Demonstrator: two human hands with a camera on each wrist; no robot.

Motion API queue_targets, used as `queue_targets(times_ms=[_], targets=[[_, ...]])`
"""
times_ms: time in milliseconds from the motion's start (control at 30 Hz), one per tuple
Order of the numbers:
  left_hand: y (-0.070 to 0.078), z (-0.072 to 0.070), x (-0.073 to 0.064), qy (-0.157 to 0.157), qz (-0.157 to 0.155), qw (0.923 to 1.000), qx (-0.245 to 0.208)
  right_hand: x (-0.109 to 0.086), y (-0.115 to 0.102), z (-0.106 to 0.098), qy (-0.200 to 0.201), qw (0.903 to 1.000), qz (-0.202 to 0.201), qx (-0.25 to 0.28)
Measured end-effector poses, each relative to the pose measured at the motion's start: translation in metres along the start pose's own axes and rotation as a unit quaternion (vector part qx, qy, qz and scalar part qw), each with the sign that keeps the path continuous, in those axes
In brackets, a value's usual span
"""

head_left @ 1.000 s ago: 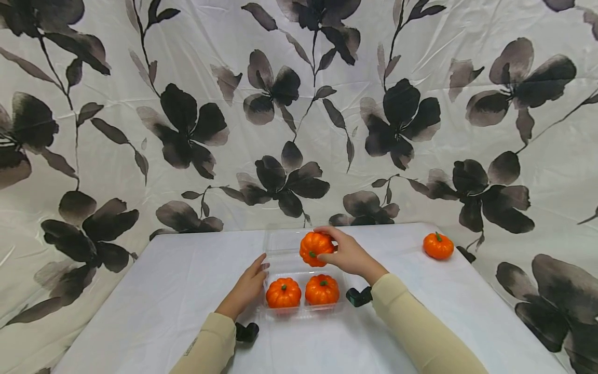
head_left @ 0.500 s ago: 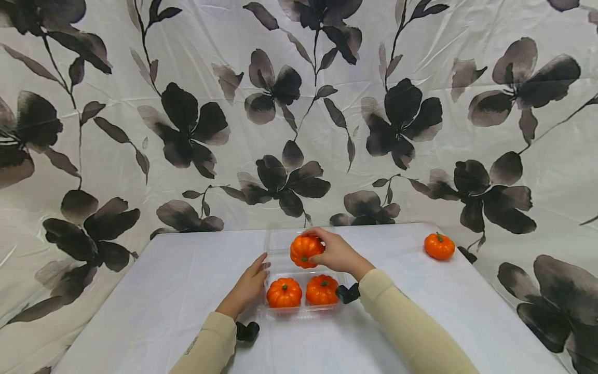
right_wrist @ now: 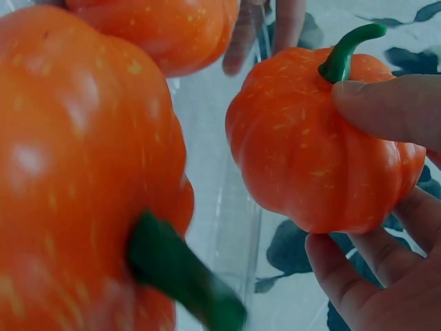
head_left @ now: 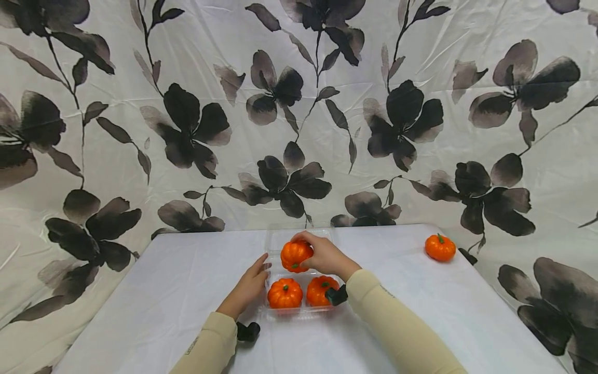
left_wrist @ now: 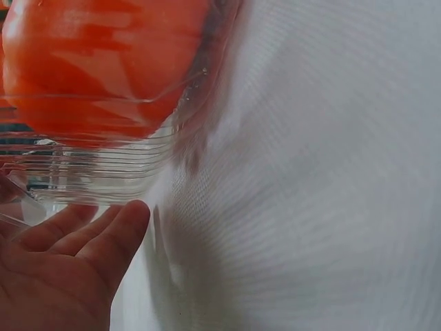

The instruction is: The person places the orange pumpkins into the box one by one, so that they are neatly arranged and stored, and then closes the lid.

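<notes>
My right hand (head_left: 327, 255) grips a small orange pumpkin (head_left: 294, 257) above the back left part of a clear plastic clamshell container (head_left: 299, 310). In the right wrist view the thumb lies beside its green stem and the fingers are under the pumpkin (right_wrist: 310, 145). Two similar pumpkins sit side by side in the container's front, a left one (head_left: 284, 295) and a right one (head_left: 317, 292), partly covered by the wrist camera. My left hand (head_left: 246, 288) is at the container's left side, its fingers extended; in the left wrist view the fingertips (left_wrist: 131, 217) touch the ridged wall.
Another orange pumpkin (head_left: 440, 248) lies near the back right corner of the white-covered table (head_left: 187, 280). The container's clear lid (head_left: 275, 240) stands open at the back. Behind the table hangs a floral cloth (head_left: 224, 145).
My right hand has carried the pumpkin leftward and slightly down, from above the container's back right to its back left. The left hand has stayed at the container's side.
</notes>
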State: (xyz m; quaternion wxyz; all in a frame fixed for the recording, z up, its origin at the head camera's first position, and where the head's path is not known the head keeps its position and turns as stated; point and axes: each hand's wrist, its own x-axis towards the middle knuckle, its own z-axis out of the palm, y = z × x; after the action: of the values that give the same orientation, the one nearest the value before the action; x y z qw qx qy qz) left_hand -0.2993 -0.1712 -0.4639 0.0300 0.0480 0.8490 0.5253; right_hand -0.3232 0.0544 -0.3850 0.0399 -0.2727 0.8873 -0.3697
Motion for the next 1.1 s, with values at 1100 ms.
queue_targets(times_ms=[1100], targets=[[0.003, 0.001, -0.002, 0.006, -0.012, 0.9999, 0.004, 0.015, 0.0, 0.024, -0.054, 0.9961, 0.029, -0.063]])
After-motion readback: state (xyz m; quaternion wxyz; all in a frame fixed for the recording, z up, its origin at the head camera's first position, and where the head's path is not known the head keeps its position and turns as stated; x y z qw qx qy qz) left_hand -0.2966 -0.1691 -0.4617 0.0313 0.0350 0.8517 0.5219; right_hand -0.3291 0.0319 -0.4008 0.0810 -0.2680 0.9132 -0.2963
